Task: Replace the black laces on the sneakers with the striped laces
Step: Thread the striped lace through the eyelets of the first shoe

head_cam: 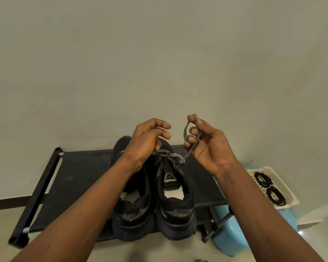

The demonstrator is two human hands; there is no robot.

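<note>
**A:** Which step is in hand?

**B:** Threading the new lace, I'd judge. The right hand (210,146) is raised, with its fingers curled round a loop of the black-and-white woven striped lace (192,140). From there the lace drops to the top eyelets of the right-side black chunky sneaker (175,205), directly below and between the hands.

**A:** And the left hand?

**B:** The left hand (146,140) hovers apart from the right, over the left-side black sneaker (134,214), fingers bent downward. The lace's other end shows just beneath its fingertips. I cannot tell whether it pinches that end.

**A:** Are the old ones gone?

**B:** Coiled thin black laces (263,179) lie in a cream slotted plastic basket (290,195), below and to the outside of the right hand. So stripping looks done.

**A:** What does the next move call for?

**B:** Probably evening both ends, then feeding each tip through the next eyelets. That needs a firm pinch near the tip and steady tension. Both sneakers sit on a black fabric shoe rack (80,176) under the forearms.
</note>
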